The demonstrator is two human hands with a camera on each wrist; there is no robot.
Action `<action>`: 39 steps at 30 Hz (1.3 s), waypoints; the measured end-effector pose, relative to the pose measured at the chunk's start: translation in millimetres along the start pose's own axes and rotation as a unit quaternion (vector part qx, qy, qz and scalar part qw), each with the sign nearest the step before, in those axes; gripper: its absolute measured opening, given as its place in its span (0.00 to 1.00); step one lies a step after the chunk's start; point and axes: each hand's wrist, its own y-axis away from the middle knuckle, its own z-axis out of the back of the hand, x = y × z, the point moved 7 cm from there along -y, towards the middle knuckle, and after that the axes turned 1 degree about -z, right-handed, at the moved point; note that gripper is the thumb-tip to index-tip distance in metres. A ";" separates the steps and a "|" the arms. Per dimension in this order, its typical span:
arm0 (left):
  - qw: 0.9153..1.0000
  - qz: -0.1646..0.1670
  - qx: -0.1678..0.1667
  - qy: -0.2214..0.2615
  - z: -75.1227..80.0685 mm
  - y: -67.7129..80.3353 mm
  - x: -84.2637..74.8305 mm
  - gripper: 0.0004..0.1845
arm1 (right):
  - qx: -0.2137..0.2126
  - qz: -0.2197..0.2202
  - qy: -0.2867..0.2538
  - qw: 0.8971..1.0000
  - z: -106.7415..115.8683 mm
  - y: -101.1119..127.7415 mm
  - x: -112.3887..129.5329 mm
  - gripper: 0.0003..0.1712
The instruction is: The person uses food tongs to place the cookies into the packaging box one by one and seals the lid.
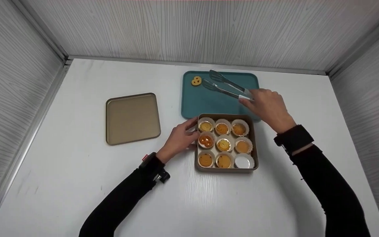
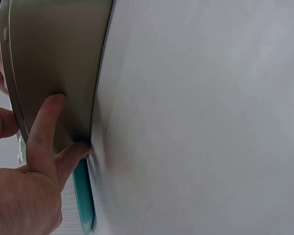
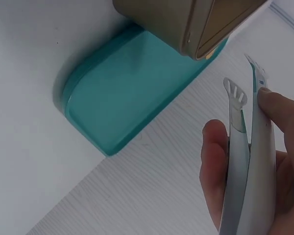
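Observation:
My right hand [image 1: 268,108] grips a pair of metal tongs [image 3: 255,176] by white handles. Their slotted heads stand apart over the teal tray [image 1: 215,102], to the right of a pretzel-shaped cookie [image 1: 196,81] at its back left. My left hand [image 1: 179,140] rests against the left side of a square gold-brown tin [image 1: 226,170]; in the left wrist view its fingertips [image 2: 56,100] press on the outer wall. Paper cups in rows fill the tin, several with cookies [image 1: 223,161] of different shapes. The front right paper cup [image 1: 244,161] holds no cookie.
A flat gold-brown lid [image 1: 133,119] lies on the white table [image 1: 143,197], left of the tin. The tin's back edge overlaps the teal tray's front edge in the head view. Grey wood-grain panels [image 1: 183,33] stand behind and at both sides.

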 end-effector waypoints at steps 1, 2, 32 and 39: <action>1.000 -0.001 0.004 0.000 -1.6 -0.7 -0.7 0.36 | 0.004 -0.003 0.006 1.000 -1.1 -1.6 -0.7 0.22; 1.000 -0.004 0.005 -0.006 -2.7 -1.3 -1.7 0.36 | 0.007 -0.006 0.013 1.000 -2.4 -3.4 -1.3 0.23; 1.000 -0.009 0.017 0.023 -1.8 1.7 0.0 0.36 | 0.074 -0.048 0.050 0.995 -41.6 -61.5 32.4 0.31; 1.000 -0.008 0.015 0.016 -1.0 0.0 0.5 0.36 | 0.082 -0.049 0.047 0.994 -43.2 -61.5 31.0 0.32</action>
